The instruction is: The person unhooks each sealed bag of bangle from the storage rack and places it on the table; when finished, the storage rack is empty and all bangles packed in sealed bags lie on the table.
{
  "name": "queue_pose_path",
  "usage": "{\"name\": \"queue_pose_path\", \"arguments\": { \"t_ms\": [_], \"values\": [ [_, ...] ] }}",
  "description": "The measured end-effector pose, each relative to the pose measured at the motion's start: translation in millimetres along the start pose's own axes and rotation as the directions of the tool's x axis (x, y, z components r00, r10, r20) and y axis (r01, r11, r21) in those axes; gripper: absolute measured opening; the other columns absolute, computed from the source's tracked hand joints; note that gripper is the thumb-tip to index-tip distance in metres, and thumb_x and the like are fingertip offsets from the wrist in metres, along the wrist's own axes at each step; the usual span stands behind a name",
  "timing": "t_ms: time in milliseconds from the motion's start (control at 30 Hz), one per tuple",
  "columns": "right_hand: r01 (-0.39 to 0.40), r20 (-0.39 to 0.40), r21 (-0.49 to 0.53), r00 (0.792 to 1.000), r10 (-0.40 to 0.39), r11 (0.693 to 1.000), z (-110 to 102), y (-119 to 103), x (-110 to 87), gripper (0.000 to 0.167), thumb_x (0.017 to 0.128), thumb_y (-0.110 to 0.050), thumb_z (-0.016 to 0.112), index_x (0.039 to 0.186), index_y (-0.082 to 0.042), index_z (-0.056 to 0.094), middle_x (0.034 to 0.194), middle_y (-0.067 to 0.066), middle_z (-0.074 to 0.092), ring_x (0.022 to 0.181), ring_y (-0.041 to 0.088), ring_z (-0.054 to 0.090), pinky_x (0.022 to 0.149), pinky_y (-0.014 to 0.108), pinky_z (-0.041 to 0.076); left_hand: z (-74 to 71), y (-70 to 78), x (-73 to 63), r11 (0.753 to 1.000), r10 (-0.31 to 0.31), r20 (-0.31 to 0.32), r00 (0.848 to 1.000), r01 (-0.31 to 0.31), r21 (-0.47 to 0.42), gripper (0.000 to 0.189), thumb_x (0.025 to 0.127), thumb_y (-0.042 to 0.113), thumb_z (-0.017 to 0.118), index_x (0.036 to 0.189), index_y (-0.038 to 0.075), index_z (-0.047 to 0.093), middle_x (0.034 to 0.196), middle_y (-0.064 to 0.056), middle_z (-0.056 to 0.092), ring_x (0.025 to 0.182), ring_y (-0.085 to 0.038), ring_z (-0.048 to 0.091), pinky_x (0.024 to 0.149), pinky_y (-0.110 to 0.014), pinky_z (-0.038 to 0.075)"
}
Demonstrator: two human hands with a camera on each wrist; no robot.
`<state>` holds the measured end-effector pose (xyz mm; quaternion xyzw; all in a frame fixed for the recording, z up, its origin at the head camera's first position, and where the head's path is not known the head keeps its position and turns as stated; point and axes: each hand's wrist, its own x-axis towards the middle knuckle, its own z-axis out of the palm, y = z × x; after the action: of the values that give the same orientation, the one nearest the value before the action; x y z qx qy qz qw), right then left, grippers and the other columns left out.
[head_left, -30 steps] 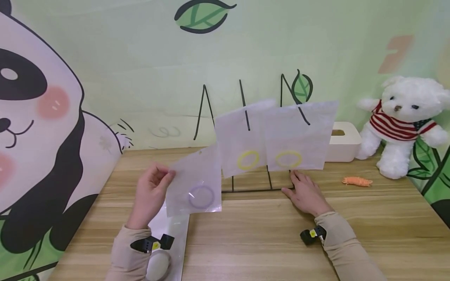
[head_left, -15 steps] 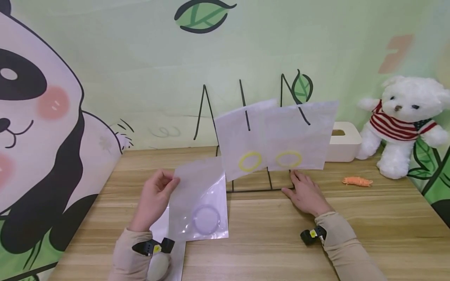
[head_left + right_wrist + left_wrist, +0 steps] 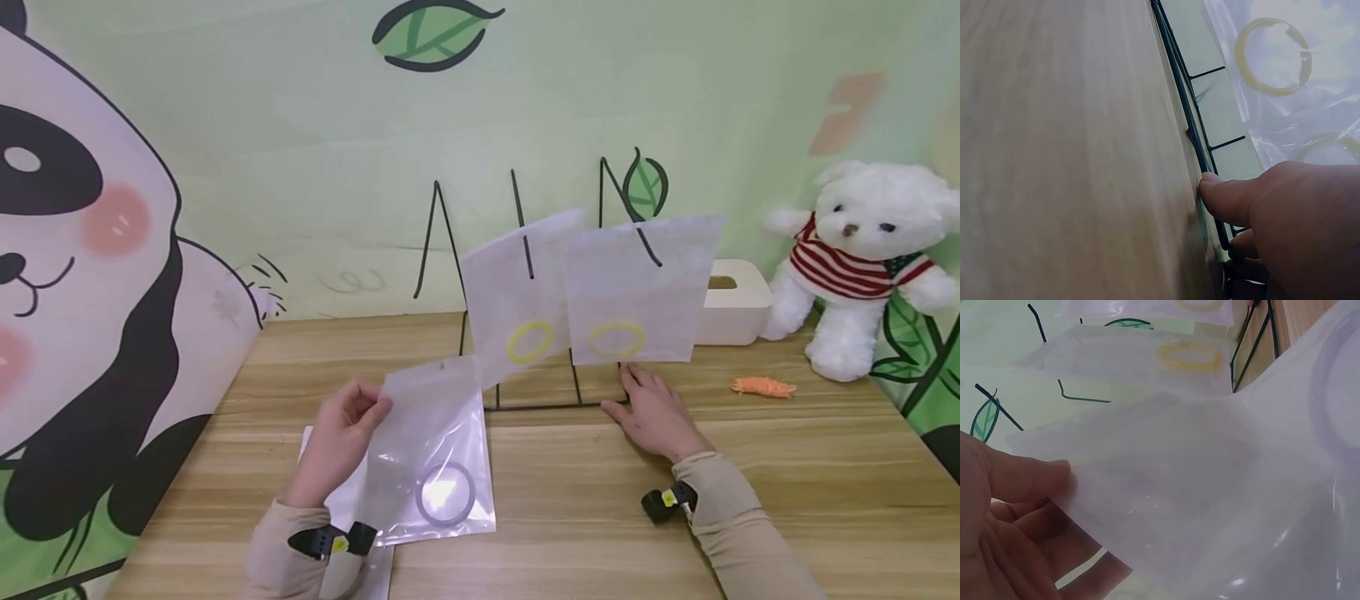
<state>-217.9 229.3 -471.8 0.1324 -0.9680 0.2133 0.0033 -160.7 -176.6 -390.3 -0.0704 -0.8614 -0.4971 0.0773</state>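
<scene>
My left hand (image 3: pixel 341 442) pinches the upper left edge of a clear plastic bag (image 3: pixel 420 417). A pale purple ring (image 3: pixel 446 493) shows in the bag's lower part. In the left wrist view, thumb and fingers hold the bag's edge, and the film covers much of the frame. My right hand (image 3: pixel 656 417) holds the front right corner of a black wire rack's base (image 3: pixel 540 407); its thumb touches the front rail in the right wrist view. Two more bags, one in the middle (image 3: pixel 502 292) and one on the right (image 3: pixel 637 275), hang from the rack's prongs, with yellow rings visible in them.
Under my left forearm lies a white sheet or packet (image 3: pixel 345 504) with a rounded pale thing (image 3: pixel 343 575), partly hidden. A tissue box (image 3: pixel 731 321), a white teddy bear (image 3: pixel 862 250) and an orange cord bundle (image 3: pixel 762 387) are at the right. Wooden tabletop (image 3: pixel 585 517) extends in front.
My left hand has moved slightly down and right. The bag it holds has swung lower and nearer me, away from the rack. My right hand stays at the rack's corner.
</scene>
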Motion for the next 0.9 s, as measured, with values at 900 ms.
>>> {"name": "queue_pose_path", "arguments": {
  "t_ms": [900],
  "values": [
    [0.001, 0.006, -0.007, 1.0, -0.001, 1.0, 1, 1, 2.4, 0.068, 0.1, -0.034, 0.052, 0.145, 0.012, 0.029, 0.151, 0.031, 0.027, 0.133, 0.051, 0.029, 0.101, 0.07, 0.027, 3.7, -14.7, -11.4, 0.99, -0.111, 0.095, 0.989, 0.101, 0.099, 0.005, 0.093, 0.004, 0.062, 0.095, 0.003, 0.059, 0.083, -0.008, 0.066, 0.076, -0.019, 0.058, 0.069, -0.029, 0.047]
  ]
}}
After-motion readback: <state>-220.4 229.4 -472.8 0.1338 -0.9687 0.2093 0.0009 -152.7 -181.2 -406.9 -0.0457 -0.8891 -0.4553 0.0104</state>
